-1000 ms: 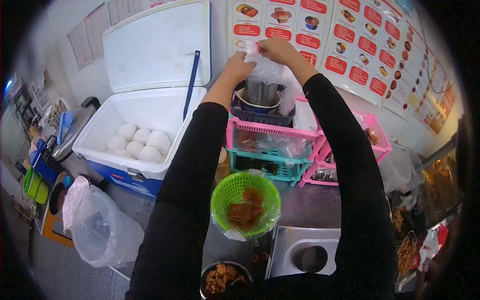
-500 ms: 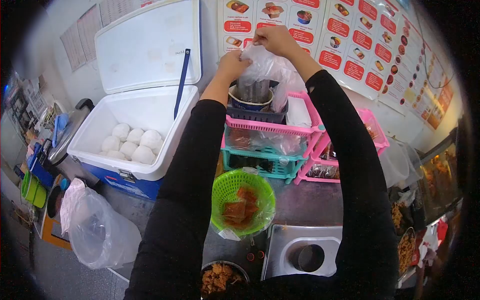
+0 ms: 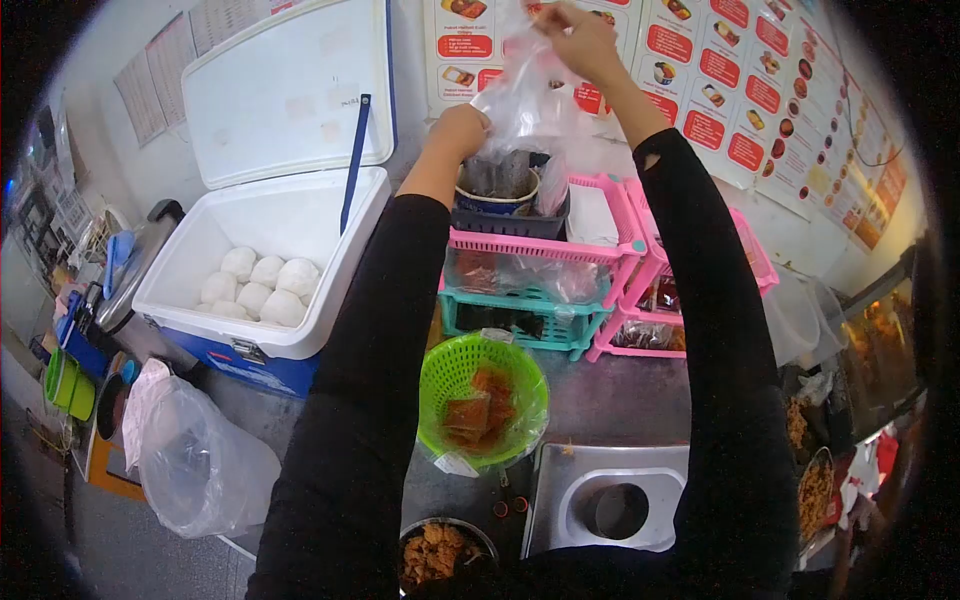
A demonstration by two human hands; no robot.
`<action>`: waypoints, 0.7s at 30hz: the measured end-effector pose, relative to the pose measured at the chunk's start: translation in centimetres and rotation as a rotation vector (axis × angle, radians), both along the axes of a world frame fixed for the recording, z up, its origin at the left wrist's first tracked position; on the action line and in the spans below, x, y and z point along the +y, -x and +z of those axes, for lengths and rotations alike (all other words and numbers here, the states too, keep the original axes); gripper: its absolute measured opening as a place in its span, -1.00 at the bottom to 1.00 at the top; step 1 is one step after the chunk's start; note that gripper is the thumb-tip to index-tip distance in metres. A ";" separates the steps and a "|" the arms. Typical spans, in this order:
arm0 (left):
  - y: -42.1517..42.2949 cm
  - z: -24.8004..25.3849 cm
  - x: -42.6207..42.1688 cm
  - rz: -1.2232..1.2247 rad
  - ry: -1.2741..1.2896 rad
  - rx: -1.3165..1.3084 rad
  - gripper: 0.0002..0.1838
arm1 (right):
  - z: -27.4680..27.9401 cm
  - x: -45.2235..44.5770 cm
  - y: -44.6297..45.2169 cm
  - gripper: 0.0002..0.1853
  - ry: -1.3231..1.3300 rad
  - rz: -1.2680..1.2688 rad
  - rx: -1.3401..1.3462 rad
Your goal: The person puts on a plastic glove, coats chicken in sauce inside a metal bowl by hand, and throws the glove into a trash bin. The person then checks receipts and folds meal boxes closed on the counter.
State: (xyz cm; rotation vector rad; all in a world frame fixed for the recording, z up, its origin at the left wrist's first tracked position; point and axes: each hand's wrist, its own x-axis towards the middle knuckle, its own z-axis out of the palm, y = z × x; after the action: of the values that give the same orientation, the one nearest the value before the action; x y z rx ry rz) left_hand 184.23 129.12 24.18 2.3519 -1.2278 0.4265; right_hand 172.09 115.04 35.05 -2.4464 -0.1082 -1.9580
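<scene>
My right hand (image 3: pixel 582 42) is raised in front of the wall posters, its fingers pinched on the top of a thin clear plastic bag (image 3: pixel 535 112). My left hand (image 3: pixel 461 130) is lower and to the left, closed on the bag's left edge. Stretched between both hands, the bag hangs over a dark blue paper bowl (image 3: pixel 495 207) that holds something dark in clear plastic. This bowl sits in a dark grey tray (image 3: pixel 508 224) on top of a pink plastic rack (image 3: pixel 545 245).
An open cooler (image 3: pixel 350 215) with several white round balls stands left. Below the rack are teal baskets (image 3: pixel 520 300), a green basket (image 3: pixel 437 375) with orange-brown sachets, a metal holder (image 3: pixel 550 480) and a bowl of fried pieces (image 3: pixel 438 550). A bag-lined bin (image 3: pixel 205 460) is lower left.
My right hand has moved up and slightly right, pulling the bag taller and tauter. My left hand stays near the bowl, still on the bag. The view has shifted a little.
</scene>
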 end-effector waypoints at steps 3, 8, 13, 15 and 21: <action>-0.3 0.4 -0.9 0.012 -0.141 -0.031 -0.71 | 3.2 0.1 2.4 -0.86 -0.228 0.183 -0.295; 0.1 1.5 0.2 -0.223 0.293 0.105 -0.59 | 5.2 0.0 8.1 -0.90 -0.343 0.211 -0.316; 11.1 3.7 7.8 -0.830 1.019 0.890 -0.31 | -0.6 5.5 15.5 -0.85 -0.745 0.486 -0.143; 13.9 2.2 8.9 -1.057 0.846 0.930 -0.32 | -2.7 11.9 19.0 -0.86 -0.799 0.335 -0.027; 24.0 -0.9 18.0 -0.950 0.357 0.991 -0.66 | -9.0 20.6 24.6 -0.82 -0.907 0.710 0.091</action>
State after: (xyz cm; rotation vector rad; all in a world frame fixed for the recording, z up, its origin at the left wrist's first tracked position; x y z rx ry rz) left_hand 160.27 147.15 23.26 1.1367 -1.3598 -0.6918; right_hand 147.44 135.66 26.04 -1.5814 -0.0540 -1.1927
